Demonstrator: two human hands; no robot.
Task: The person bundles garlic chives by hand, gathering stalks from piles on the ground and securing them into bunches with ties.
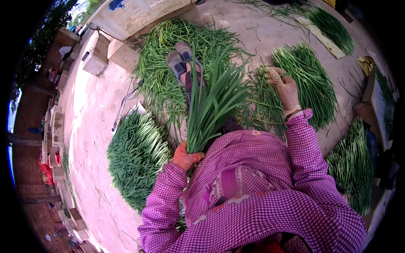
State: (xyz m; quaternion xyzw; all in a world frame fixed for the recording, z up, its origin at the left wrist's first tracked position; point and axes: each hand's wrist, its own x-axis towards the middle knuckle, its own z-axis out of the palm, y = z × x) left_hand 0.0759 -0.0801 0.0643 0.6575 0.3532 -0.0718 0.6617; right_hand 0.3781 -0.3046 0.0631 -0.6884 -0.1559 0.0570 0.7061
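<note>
My left hand (187,158), in an orange glove, is closed round the lower end of a bunch of Chinese chives (213,103). Long flat green leaves fan up and away from it over my lap. My right hand (283,86), in a pale thin glove, is reached out to the right with its fingers pinched on a few loose chive strands (263,97). Right beside it lies a large pile of chives (310,84) with pale stem ends. On my left, another chive pile (137,158) is stacked neatly near my sleeve.
Loose leaves (158,55) lie heaped around my shoes (179,61). Beyond them stands a white plastic crate (135,19) by concrete blocks (96,55). More chives (352,166) lie at the right, and others (331,29) sit by a pale strip at the far right.
</note>
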